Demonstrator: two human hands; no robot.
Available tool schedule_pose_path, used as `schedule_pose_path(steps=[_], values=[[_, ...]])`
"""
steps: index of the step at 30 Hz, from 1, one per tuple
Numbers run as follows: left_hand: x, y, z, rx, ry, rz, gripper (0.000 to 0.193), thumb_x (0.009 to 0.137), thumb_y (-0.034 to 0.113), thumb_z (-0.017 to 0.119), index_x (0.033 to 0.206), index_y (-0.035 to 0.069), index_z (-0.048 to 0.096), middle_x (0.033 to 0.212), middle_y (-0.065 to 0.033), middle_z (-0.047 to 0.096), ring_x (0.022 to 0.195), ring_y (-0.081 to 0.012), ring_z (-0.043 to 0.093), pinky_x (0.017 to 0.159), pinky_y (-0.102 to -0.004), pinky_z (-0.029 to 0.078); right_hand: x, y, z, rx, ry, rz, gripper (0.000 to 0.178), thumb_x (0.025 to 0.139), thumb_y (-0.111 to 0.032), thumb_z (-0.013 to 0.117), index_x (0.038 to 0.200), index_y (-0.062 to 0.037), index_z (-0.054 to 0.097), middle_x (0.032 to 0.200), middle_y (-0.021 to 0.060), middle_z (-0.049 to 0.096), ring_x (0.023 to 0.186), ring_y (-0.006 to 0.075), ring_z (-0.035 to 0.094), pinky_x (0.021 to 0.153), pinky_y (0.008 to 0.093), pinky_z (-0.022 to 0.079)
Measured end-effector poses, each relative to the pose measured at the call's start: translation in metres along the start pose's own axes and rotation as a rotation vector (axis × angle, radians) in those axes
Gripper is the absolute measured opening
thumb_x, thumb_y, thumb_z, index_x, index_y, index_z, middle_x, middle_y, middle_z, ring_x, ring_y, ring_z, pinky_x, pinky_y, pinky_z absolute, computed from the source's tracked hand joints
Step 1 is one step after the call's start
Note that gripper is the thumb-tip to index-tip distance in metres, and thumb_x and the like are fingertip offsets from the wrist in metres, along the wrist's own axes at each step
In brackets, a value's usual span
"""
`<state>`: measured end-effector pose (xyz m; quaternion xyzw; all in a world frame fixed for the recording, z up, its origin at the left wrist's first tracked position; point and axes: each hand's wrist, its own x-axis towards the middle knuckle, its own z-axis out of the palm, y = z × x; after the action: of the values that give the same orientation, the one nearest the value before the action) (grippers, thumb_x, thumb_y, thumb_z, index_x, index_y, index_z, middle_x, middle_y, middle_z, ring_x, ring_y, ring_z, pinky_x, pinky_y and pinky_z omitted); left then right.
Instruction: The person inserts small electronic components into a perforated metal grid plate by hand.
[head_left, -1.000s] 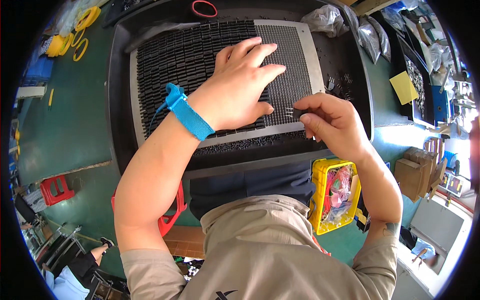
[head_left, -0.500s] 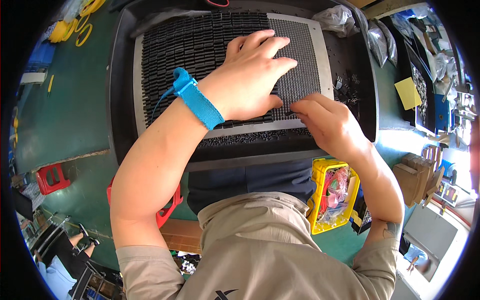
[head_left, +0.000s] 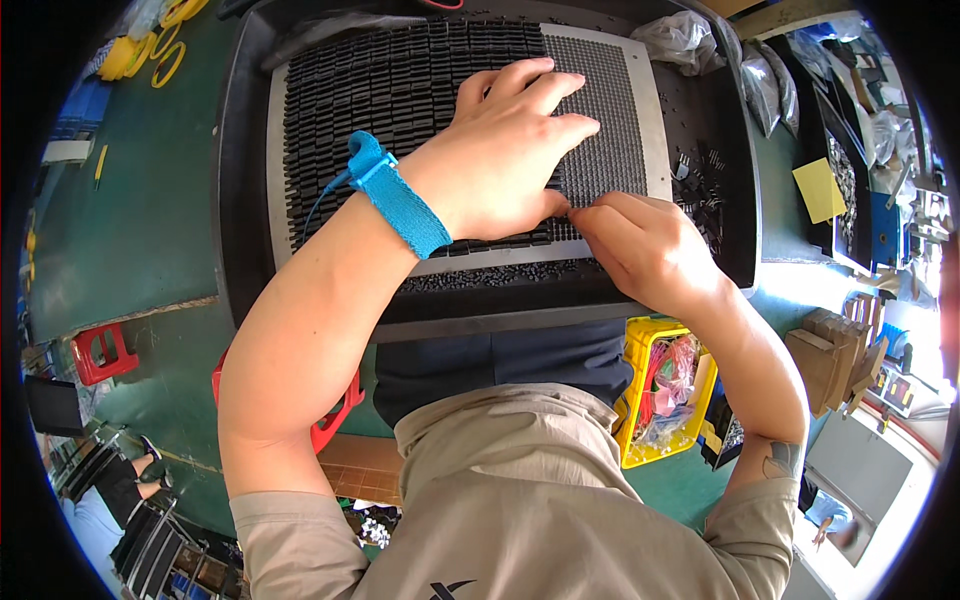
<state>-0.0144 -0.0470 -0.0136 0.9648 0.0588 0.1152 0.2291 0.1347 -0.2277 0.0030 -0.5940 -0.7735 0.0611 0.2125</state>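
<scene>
A metal plate [head_left: 655, 150] with a dense grid of small holes lies in a large black tray [head_left: 738, 200]. Rows of small black parts [head_left: 370, 90] stand packed over its left and middle. My left hand [head_left: 505, 150], with a blue wrist strap [head_left: 400, 208], rests over the right edge of these rows, fingers spread. Its thumb reaches down toward the fingertips of my right hand [head_left: 645, 240]. Those fingertips are pinched together low on the grid, close to the last filled rows. Whatever lies between them is hidden.
Loose black bits [head_left: 500, 273] lie along the tray's near side, more pieces [head_left: 705, 200] at its right. Clear plastic bags [head_left: 680, 40] sit at the far right corner. A yellow crate [head_left: 670, 440] stands below, beside my right arm. Red stools [head_left: 100, 352] stand left.
My right hand has moved slightly left and up, its fingertips now meeting my left thumb. The left hand stays nearly in place.
</scene>
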Motion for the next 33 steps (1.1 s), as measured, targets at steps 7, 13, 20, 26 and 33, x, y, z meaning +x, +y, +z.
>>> schedule_pose_path(steps=[7,13,20,26,33], values=[[-0.001,0.001,-0.001,0.019,0.007,0.0,0.071,0.079,0.022,0.09,0.144,0.012,0.064,0.165,-0.0144,0.042,0.158,-0.0379,0.029,0.128,-0.0542,0.025,-0.002,0.001,0.002,-0.009,-0.014,0.005,0.021,0.079,-0.005,0.073,0.099,-0.0035,0.066,0.083,0.0083,0.059,0.072,0.0298,0.067,0.06,0.0414,0.056],[0.0,0.001,-0.001,0.005,0.003,0.005,0.072,0.079,0.022,0.09,0.145,0.012,0.064,0.165,-0.0144,0.042,0.157,-0.0384,0.029,0.128,-0.0543,0.025,0.0,-0.002,0.001,-0.053,-0.031,-0.023,0.018,0.079,-0.008,0.071,0.095,-0.0049,0.063,0.083,0.0078,0.059,0.073,0.0284,0.067,0.06,0.0407,0.056],[-0.001,0.001,-0.003,-0.002,0.002,0.002,0.071,0.079,0.021,0.089,0.145,0.011,0.064,0.165,-0.0163,0.041,0.158,-0.0397,0.027,0.128,-0.0546,0.024,0.007,-0.006,0.001,-0.051,-0.032,-0.065,0.016,0.078,-0.01,0.07,0.088,-0.0067,0.058,0.08,0.0071,0.056,0.072,0.0266,0.067,0.061,0.0394,0.056],[0.0,0.001,-0.002,0.001,-0.003,-0.006,0.072,0.079,0.019,0.088,0.146,0.011,0.064,0.166,-0.0165,0.04,0.158,-0.0401,0.027,0.129,-0.0549,0.022,0.007,-0.006,0.004,-0.08,-0.06,-0.079,0.017,0.078,-0.012,0.07,0.088,-0.0072,0.058,0.08,0.0069,0.057,0.072,0.0259,0.067,0.06,0.0388,0.057],[0.002,0.001,-0.002,0.02,-0.008,0.002,0.074,0.079,0.019,0.088,0.147,0.012,0.062,0.167,-0.0159,0.04,0.158,-0.04,0.026,0.129,-0.055,0.022,0.002,-0.009,0.009,-0.147,-0.006,0.085,0.016,0.081,-0.012,0.072,0.087,-0.0082,0.058,0.079,0.0054,0.058,0.068,0.0257,0.068,0.058,0.0388,0.057]])
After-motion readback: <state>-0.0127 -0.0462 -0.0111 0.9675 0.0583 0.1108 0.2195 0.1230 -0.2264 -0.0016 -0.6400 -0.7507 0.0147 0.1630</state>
